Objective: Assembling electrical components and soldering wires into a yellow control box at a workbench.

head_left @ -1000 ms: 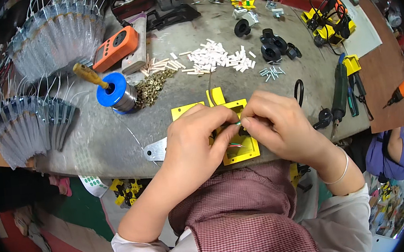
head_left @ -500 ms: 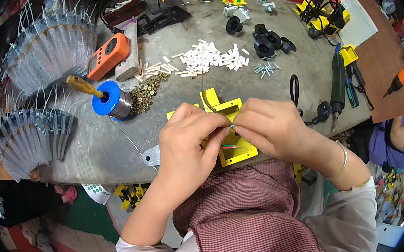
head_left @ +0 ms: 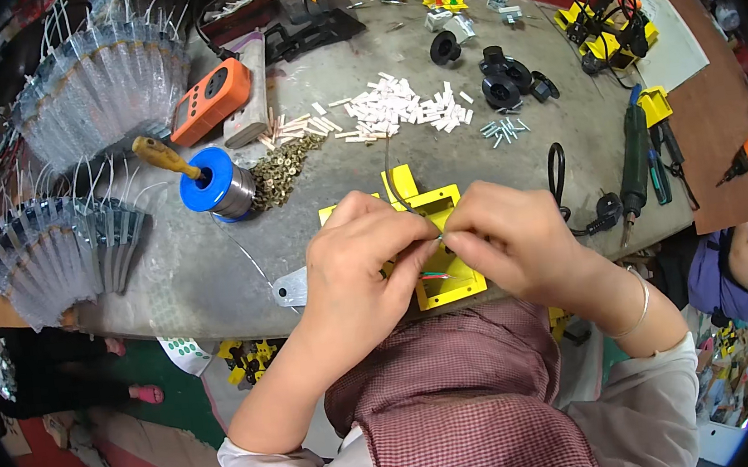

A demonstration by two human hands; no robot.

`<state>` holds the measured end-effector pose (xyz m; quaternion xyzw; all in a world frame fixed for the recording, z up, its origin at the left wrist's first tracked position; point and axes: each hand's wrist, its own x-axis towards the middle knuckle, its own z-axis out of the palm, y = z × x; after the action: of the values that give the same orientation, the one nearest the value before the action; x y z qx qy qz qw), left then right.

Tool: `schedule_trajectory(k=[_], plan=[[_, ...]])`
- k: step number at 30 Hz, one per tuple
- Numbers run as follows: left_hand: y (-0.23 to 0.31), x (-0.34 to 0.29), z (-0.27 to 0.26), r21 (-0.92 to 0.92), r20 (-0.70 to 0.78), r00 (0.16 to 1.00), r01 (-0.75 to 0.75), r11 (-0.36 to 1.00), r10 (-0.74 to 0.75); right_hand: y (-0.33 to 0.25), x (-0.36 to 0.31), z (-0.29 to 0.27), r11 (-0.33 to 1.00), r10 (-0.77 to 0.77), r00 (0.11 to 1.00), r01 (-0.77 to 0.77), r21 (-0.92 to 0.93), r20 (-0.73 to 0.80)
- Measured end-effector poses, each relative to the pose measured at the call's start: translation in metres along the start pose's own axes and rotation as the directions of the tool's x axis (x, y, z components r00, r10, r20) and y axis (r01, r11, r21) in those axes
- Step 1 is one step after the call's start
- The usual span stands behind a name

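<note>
At the table's near edge, my left hand and my right hand meet over a yellow plastic box with an open top. Thumb and forefinger of each hand are pinched together on a thin wire, whose end is mostly hidden by the fingertips. Below them, red and green wires lie inside the box. A dark cable runs down from the far side to the box, past its raised yellow flap. My left hand covers the box's left part.
Beyond the box lie white sleeves, brass fittings and screws. A blue solder spool stands left, near an orange meter. A soldering iron and black plug lie right. Bundled clear-sleeved parts fan out far left.
The view has shifted slightly, moving the scene a little to the right. My right fingers have curled and shifted slightly at the wire; both hands stay pinched over the box.
</note>
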<state>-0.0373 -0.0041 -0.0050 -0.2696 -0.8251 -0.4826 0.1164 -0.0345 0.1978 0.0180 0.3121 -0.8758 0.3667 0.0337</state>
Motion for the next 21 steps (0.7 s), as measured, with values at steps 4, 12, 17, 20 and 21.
schedule_trajectory(k=[4,12,17,20,21], plan=[[0.002,-0.001,0.001,0.091,-0.009,0.995,-0.103,0.991,0.104,-0.003,0.011,-0.013,0.324,0.513,0.609,-0.79,0.52,0.606],[0.004,-0.004,0.001,0.05,-0.014,0.999,0.044,0.998,-0.044,0.001,-0.001,-0.001,0.951,-0.214,0.975,0.194,-0.242,-0.061],[0.002,-0.005,0.0,0.078,-0.01,1.0,0.007,0.997,-0.006,-0.001,0.012,-0.012,0.458,0.453,0.674,-0.738,0.496,0.584],[-0.001,-0.006,-0.002,0.063,-0.024,0.999,0.036,0.997,-0.035,-0.008,0.014,-0.016,0.63,0.486,0.77,-0.637,0.445,0.414],[-0.001,-0.006,-0.002,0.048,-0.033,0.998,0.053,0.997,-0.051,-0.007,0.012,-0.012,0.63,0.486,0.77,-0.636,0.445,0.412]])
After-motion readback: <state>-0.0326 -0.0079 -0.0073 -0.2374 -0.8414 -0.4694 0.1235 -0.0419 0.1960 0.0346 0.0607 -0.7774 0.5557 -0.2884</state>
